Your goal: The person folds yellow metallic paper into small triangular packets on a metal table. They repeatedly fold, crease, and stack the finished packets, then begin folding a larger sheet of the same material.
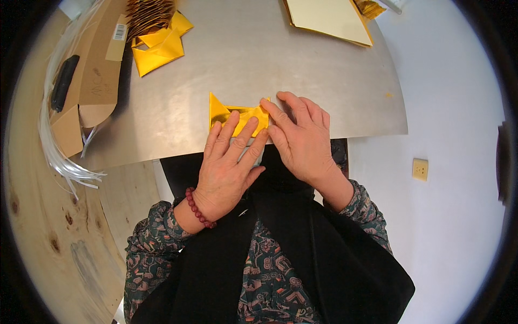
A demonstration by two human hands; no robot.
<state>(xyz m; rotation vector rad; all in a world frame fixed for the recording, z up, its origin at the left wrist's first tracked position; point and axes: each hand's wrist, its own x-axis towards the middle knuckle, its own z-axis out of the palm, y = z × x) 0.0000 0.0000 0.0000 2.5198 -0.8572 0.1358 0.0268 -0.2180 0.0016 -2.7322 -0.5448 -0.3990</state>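
A partly folded piece of shiny gold foil paper [217,112] lies at the near edge of the metal table, with a pointed flap standing up at its left end. My left hand [226,162], a dark red bead bracelet at its wrist, rests flat with fingers spread over the paper's near side. On the right, my right hand [302,135] touches the paper's upper right corner with the index fingertip. Its thumb is beside the right edge, apart from the index finger, and the other fingers are loosely bent above the table. The paper's middle is partly hidden under my left fingers.
Folded gold paper pieces [159,53] lie at the far left beside a stack of folded paper [148,19]. A cardboard box [100,75] and white plastic strands [56,146] are at the left. Pale sheets with gold edges [329,19] lie at the far right.
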